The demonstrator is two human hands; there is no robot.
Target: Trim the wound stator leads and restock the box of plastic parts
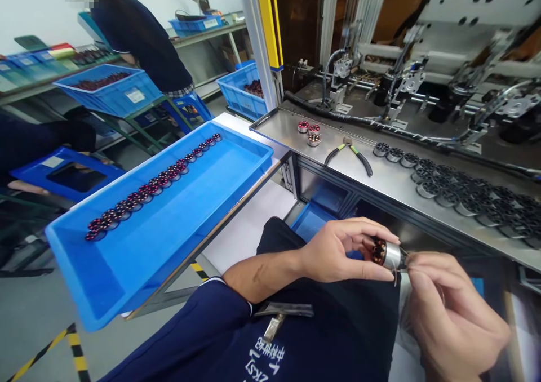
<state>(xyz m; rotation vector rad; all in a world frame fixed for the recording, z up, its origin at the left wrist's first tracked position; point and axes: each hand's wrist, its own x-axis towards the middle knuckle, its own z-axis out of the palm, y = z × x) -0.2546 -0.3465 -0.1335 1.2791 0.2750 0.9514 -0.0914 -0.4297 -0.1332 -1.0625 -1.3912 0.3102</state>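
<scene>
Above my lap, my left hand [332, 252] grips a motor stator [392, 254] between thumb and fingers. The stator lies on its side, with copper windings toward my palm and a silver metal ring toward the right. Thin wires [395, 275] stick out at its right end. Pinched together at that end, the fingers of my right hand [454, 311] close on the wire ends; their tips partly hide the wires. Green-and-black-handled cutting pliers [349, 152] lie on the metal bench [338, 185] beyond my hands, beside a few wound stators [314, 140].
Many black-topped stators [426, 189] stand in rows on the bench's right. A machine with clamps and cables [406, 83] rises behind. At left, a blue tray [190, 213] holds a line of red-and-copper stators [146, 193]. A co-worker [141, 38] stands near blue crates [114, 92].
</scene>
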